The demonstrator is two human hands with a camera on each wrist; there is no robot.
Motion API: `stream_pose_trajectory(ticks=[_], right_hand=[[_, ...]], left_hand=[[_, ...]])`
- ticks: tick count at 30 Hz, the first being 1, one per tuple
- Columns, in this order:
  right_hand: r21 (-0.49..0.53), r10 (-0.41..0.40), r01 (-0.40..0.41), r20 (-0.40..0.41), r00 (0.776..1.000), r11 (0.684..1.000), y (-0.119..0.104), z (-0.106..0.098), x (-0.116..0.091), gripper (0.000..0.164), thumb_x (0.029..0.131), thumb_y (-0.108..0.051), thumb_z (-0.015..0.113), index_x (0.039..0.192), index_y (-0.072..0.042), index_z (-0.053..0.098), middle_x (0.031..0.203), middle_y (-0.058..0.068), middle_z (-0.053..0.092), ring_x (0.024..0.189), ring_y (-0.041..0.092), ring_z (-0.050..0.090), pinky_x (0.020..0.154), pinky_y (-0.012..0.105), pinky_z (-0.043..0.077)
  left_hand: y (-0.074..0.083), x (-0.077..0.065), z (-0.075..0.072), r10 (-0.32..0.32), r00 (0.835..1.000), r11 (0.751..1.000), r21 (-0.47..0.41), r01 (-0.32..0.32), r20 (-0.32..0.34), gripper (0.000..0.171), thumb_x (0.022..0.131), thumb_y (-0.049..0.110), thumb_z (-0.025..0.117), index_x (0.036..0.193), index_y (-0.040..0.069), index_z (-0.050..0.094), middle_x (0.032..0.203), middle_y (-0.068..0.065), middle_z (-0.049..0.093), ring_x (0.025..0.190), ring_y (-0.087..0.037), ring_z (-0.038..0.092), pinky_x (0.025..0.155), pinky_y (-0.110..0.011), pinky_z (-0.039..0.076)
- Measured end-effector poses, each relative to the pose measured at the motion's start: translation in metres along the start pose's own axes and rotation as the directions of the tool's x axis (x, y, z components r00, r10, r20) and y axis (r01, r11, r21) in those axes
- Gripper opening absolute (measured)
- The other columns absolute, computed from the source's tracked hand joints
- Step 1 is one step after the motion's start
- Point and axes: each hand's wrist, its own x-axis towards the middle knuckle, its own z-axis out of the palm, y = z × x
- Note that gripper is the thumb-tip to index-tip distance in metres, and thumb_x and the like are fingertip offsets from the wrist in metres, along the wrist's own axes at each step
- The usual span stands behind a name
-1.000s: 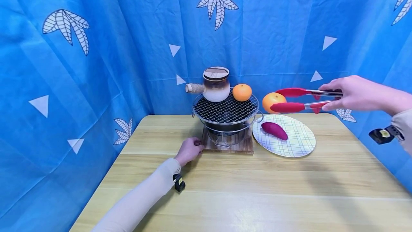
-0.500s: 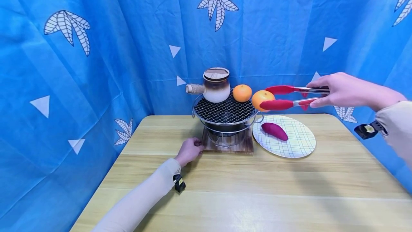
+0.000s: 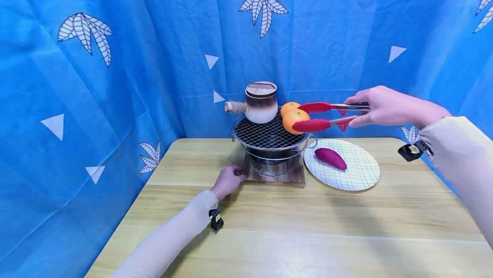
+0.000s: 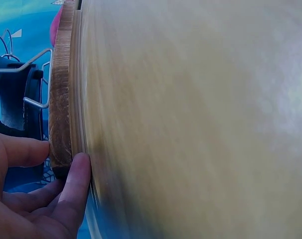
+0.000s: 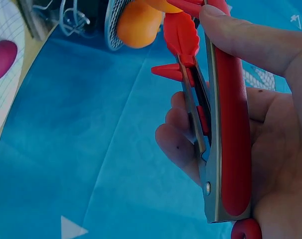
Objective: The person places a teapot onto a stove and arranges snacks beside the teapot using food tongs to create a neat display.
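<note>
blue curtain cloth, printed with white leaf shapes and triangles, hangs behind and to both sides of a pale wooden table. near its far edge lies a dark wooden board, and on that stands a small stove topped with a round wire rack. at the back of the rack sits a white and brown pot, its wood-toned lid on and its wrapped handle jutting to the left.

the right hand grips a pair of red-tipped tongs, thumb on one arm and fingers curled round the other. between the tong heads is the front orange, over the right part of the rack; it partly hides the rear orange, which sits beside the pot. whether the two fruits touch, or the front one meets the mesh, is hard to tell from this angle.

the left hand pinches the near left corner of the board, thumb on top. to the right of the stove, a purple sweet potato lies on a checked oval plate.
</note>
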Motion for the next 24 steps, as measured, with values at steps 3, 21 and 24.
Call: stream_pose_trajectory(ticks=[3, 21, 24], right_hand=[[0.005, -0.012, 0.012, 0.007, 1.0, 1.0, -0.006, 0.002, 0.008, 0.07, 0.081, -0.037, 0.084, 0.138, -0.005, 0.06, 0.121, 0.015, 0.069, 0.093, 0.023, 0.058, 0.062, 0.034, 0.047], [0.035, -0.099, 0.098, 0.05, 0.994, 0.995, -0.035, 0.02, 0.051, 0.062, 0.085, -0.029, 0.082, 0.136, -0.002, 0.061, 0.123, 0.015, 0.07, 0.101, 0.027, 0.062, 0.074, 0.038, 0.053], [0.048, -0.103, 0.1, 0.056, 0.993, 0.994, -0.039, 0.024, 0.057, 0.062, 0.085, -0.03, 0.082, 0.136, -0.002, 0.061, 0.123, 0.014, 0.07, 0.102, 0.027, 0.062, 0.078, 0.042, 0.055]], left_hand=[[0.0, 0.0, 0.0, 0.0, 1.0, 1.0, 0.003, 0.0, -0.003, 0.031, 0.092, 0.008, 0.067, 0.12, -0.004, 0.064, 0.102, -0.014, 0.071, 0.073, -0.015, 0.068, 0.067, -0.026, 0.06], [0.0, 0.001, 0.001, -0.008, 1.0, 1.0, -0.011, 0.008, 0.01, 0.032, 0.092, 0.008, 0.068, 0.121, -0.005, 0.064, 0.102, -0.015, 0.071, 0.073, -0.016, 0.069, 0.067, -0.027, 0.061], [0.001, 0.0, 0.001, -0.012, 1.0, 1.0, -0.004, 0.012, 0.008, 0.033, 0.092, 0.008, 0.069, 0.122, -0.005, 0.063, 0.103, -0.016, 0.071, 0.073, -0.017, 0.07, 0.066, -0.027, 0.06]])
